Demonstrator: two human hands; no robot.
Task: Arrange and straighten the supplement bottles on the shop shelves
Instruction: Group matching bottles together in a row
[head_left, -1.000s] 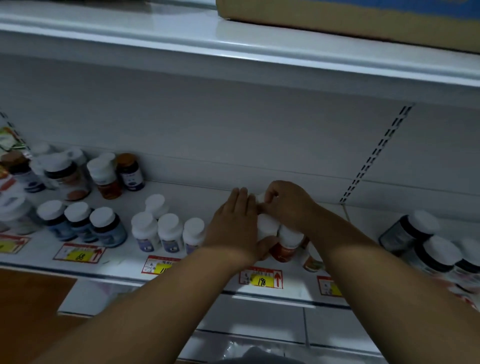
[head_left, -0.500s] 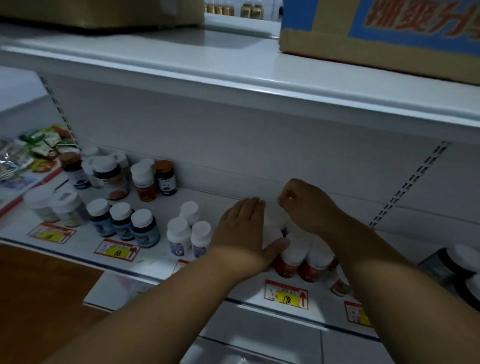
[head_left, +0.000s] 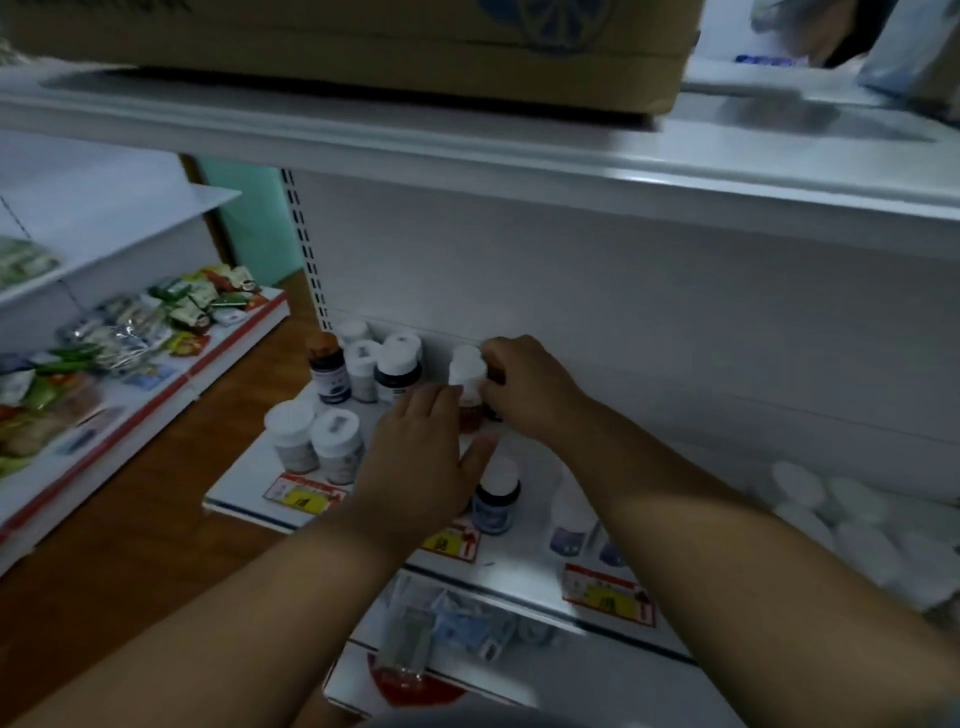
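Note:
Supplement bottles stand on a white shelf. My right hand is closed around a dark bottle near the back panel, and my fingers hide most of it. A white-capped amber bottle stands touching it on the left. My left hand lies flat, fingers straight, over the front-row bottles, its fingertips at the amber bottle. A dark blue bottle stands just right of its thumb. Three more bottles cluster at the back left, and two large white bottles stand at the front left.
Blurred white-capped bottles crowd the shelf's right end. Yellow price tags line the front edge. A cardboard box sits on the upper shelf. Snack packets fill the shelving on the left. Packets lie on the lower shelf.
Both hands have left the orange-based bottles and moved left to the back group, where the right hand now grips a dark bottle. The view has swung left.

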